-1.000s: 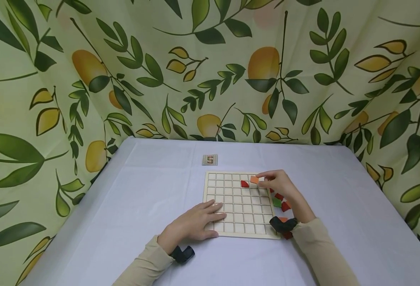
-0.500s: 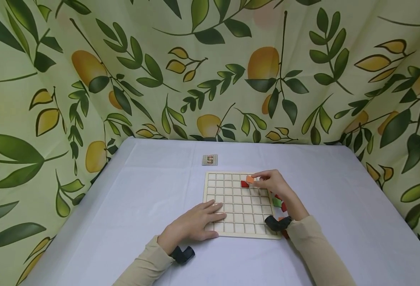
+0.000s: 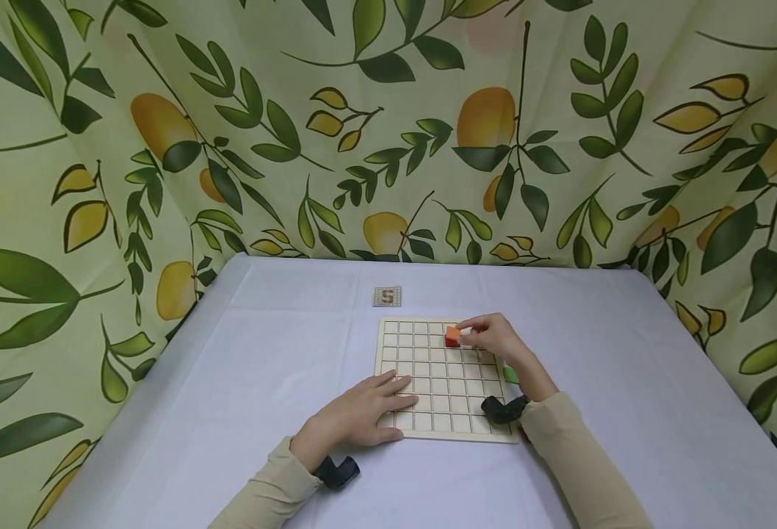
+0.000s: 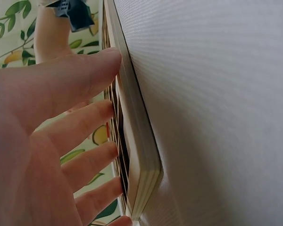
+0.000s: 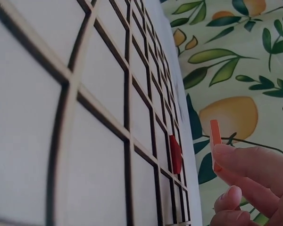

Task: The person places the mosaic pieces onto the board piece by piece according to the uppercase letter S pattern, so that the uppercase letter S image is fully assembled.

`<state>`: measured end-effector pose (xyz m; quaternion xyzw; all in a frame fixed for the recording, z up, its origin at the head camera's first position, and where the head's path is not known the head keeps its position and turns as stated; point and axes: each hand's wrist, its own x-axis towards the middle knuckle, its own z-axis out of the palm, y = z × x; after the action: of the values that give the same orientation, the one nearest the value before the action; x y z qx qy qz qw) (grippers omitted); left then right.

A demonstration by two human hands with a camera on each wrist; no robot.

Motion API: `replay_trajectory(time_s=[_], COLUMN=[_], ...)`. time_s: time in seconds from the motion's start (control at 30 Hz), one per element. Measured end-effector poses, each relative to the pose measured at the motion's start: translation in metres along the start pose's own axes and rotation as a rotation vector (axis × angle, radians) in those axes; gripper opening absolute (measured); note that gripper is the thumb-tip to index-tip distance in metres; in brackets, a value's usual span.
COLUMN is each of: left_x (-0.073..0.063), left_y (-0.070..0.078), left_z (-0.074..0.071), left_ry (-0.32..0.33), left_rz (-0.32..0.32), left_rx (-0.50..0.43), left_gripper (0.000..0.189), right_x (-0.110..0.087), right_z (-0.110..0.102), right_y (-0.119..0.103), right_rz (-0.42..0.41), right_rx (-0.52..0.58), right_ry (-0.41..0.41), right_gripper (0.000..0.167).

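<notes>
Leftward over the board has come an orange tile (image 3: 454,331), a second ago out to the right of the red tile (image 5: 176,155) and now, from the head view, overlapping its far part. From where I stand, the right hand (image 3: 496,339) pinches the orange tile between thumb and finger; the right wrist view shows it nearly edge-on and clear of the board (image 3: 439,383). Just shy of one o'clock from the board's centre, the red tile sits on the grid, its top rounded off at one corner. At eight o'clock the left hand (image 3: 365,413) hasn't budged: fingers spread and relaxed, fingertips on the board, thumb at its near rim. A green piece (image 3: 510,375) shows at three o'clock, just beside the board's edge and partly covered by the right forearm. At eleven o'clock, beyond the far rim, lies a small gridded card (image 3: 387,296) with a reddish figure. All of it rests on a white-covered tabletop (image 3: 283,345). Behind, toward twelve, hangs a curtain (image 3: 256,209) printed with leaves and orange fruit.
</notes>
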<state>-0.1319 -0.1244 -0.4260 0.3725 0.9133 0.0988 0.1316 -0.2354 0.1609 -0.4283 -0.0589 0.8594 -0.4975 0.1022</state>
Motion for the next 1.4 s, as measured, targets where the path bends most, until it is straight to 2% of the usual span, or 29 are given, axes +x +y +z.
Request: replay_trajectory(time_s=[0.5,0.77,1.1,1.4], left_x=[0.001,0.0,0.0,0.0], left_y=[0.001,0.003,0.001,0.0], left_z=[-0.001,-0.003,0.0,0.002], left_ry=[-0.004,0.0,0.0,0.005], left_rz=[-0.001,-0.004,-0.006,-0.006], left_rx=[-0.002,-0.009,-0.002,0.013], left_gripper=[0.058,0.057,0.058,0.058], right_x=[0.008,0.013,0.016,0.018], right_z=[0.011,0.017,0.023,0.025], right_y=[-0.002,-0.004,-0.006,-0.005], right_rz=[-0.053,-0.075,-0.03,-0.043], right_rx=[-0.054,-0.089,-0.127,-0.15], right_ry=[-0.04,-0.031,-0.044,-0.042], right_gripper=[0.031,0.026,0.024,0.025])
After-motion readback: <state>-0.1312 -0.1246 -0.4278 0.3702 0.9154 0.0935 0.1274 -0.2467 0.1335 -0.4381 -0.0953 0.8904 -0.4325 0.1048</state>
